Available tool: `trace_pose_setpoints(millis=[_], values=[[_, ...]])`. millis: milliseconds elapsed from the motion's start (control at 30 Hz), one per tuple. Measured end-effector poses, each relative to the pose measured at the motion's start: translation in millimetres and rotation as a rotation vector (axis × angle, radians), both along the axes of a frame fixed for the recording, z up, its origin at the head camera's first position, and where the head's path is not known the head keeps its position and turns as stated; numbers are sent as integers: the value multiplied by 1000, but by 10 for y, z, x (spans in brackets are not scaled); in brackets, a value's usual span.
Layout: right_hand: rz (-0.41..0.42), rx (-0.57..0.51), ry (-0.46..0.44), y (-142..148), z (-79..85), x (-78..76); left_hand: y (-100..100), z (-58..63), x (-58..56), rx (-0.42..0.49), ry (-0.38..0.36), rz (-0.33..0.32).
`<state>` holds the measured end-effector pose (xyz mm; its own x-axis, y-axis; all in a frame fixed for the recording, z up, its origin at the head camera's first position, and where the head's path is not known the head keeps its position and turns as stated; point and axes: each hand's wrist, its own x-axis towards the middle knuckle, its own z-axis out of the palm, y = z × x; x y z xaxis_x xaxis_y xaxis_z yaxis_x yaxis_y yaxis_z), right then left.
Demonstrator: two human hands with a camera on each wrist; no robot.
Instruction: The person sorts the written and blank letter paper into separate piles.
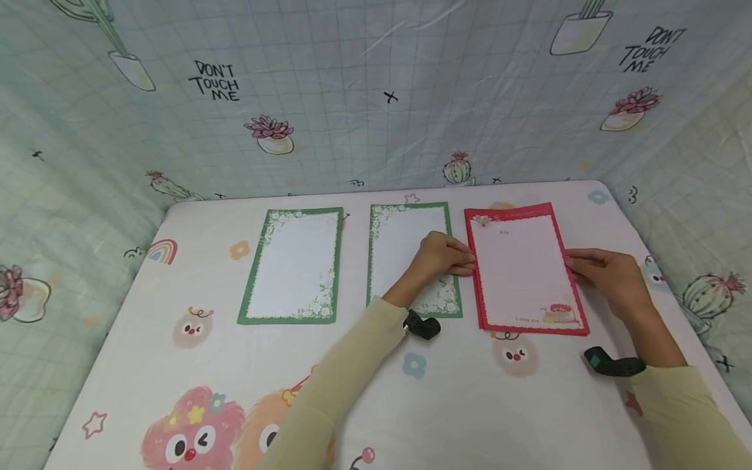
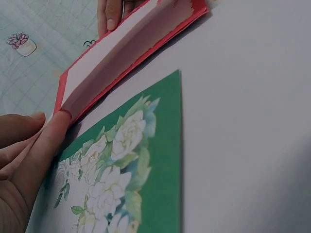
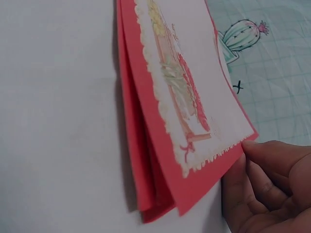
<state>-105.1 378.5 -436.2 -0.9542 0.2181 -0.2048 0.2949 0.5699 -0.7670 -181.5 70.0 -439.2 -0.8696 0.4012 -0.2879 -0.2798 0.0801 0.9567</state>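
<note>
A few red-bordered paper sheets (image 1: 523, 277) lie loosely stacked at the right of the table, the top one with a pale writing area. My left hand (image 1: 440, 254) pinches their left edge, its forearm crossing over a green-bordered sheet (image 1: 399, 238) with white flowers. On the opposite edge, my right hand (image 1: 611, 277) grips with the thumb on top, as the right wrist view shows. There, the lower red corners (image 3: 160, 208) fan slightly apart. In the left wrist view the red paper (image 2: 131, 48) bows up between both hands.
Another green-bordered sheet (image 1: 294, 267) lies flat farther left. A printed cloth (image 1: 499, 398) covers the table, and a patterned fabric (image 1: 352, 117) hangs behind and at the sides. Dark wrist devices sit on the left wrist (image 1: 422, 325) and the right wrist (image 1: 613, 363).
</note>
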Motion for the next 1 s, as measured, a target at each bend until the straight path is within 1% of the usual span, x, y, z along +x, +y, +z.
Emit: trace_pose_setpoints(millis=[167,233,333,500,600,733,833,933,1000], values=[[-1,22,-5,13,-14,-2,-39,38,10,-8,-4,-13],[1,31,-9,20,-12,-1,-57,63,15,-18,7,-21],[11,57,-15,29,10,7,-90,85,15,-30,18,-16],[37,134,11,38,82,44,-238,139,20,-39,52,-21],[48,155,55,23,139,78,-396,176,18,-67,92,-35],[80,155,86,-82,227,123,-659,207,23,-167,163,-33],[112,154,93,-213,282,149,-890,218,51,-233,224,-18],[150,138,114,-353,316,164,-1129,238,94,-268,266,10],[176,128,126,-443,332,169,-1275,259,128,-275,286,25]])
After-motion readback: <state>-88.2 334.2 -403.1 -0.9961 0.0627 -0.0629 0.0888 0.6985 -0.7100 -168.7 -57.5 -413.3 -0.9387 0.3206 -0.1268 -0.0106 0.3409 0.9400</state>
